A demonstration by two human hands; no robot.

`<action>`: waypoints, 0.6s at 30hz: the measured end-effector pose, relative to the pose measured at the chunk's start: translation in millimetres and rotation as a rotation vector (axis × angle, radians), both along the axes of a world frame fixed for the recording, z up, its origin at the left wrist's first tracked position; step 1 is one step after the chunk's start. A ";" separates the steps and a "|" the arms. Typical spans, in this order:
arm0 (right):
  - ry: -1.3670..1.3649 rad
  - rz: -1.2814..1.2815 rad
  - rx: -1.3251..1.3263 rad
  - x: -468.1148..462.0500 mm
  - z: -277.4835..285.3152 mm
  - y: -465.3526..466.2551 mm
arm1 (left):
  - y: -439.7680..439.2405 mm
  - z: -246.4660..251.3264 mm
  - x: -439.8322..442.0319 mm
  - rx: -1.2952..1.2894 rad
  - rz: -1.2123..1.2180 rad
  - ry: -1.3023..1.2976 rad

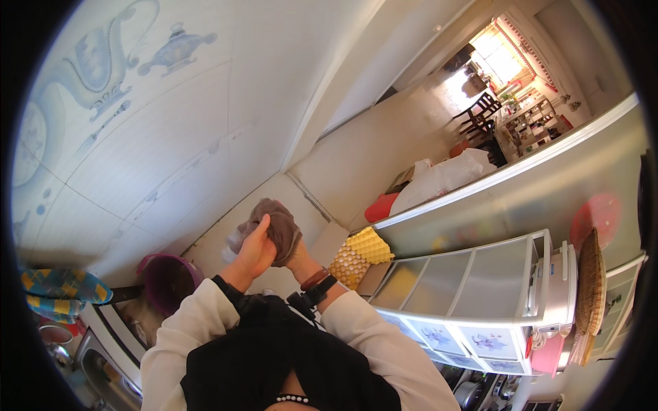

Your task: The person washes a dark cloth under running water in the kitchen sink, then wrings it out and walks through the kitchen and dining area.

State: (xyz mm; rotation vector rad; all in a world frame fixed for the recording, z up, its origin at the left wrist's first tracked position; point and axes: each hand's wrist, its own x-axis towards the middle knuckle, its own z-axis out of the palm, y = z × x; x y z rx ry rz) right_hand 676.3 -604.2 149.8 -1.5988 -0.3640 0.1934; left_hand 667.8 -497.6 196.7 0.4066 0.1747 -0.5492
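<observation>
A crumpled grey-brown cloth (pixel 276 226) is bunched up in front of my body, with both hands on it. My left hand (pixel 255 247) grips it from the left, thumb lying across its near face. Most of my right hand (pixel 299 258) is hidden by the cloth, which drapes over its fingers; only the part near the wrist shows. Against the cloth's left side is a blurred, whitish translucent patch (pixel 234 246), too unclear to name. Dark bands circle both wrists.
A purple bucket (pixel 172 282) stands at lower left, near a sink (pixel 97 367). To the right, yellow egg trays (pixel 354 254) sit in a cardboard box beside a white drawer unit (pixel 452 293). A tiled wall (pixel 169 149) rises on the left; a doorway threshold (pixel 311 198) lies ahead.
</observation>
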 end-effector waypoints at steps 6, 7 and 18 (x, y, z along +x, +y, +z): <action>0.762 -0.218 1.172 -14.2 5.0 18.1 | 9.6 -17.6 -4.3 0.791 -0.240 -0.343; 0.795 -0.296 1.121 -15.2 6.6 22.7 | 10.4 -20.9 -4.0 1.055 -0.270 -0.453; 0.717 -0.337 0.858 -13.1 -18.6 -19.9 | 83.3 -58.0 -27.6 1.029 -0.256 -0.912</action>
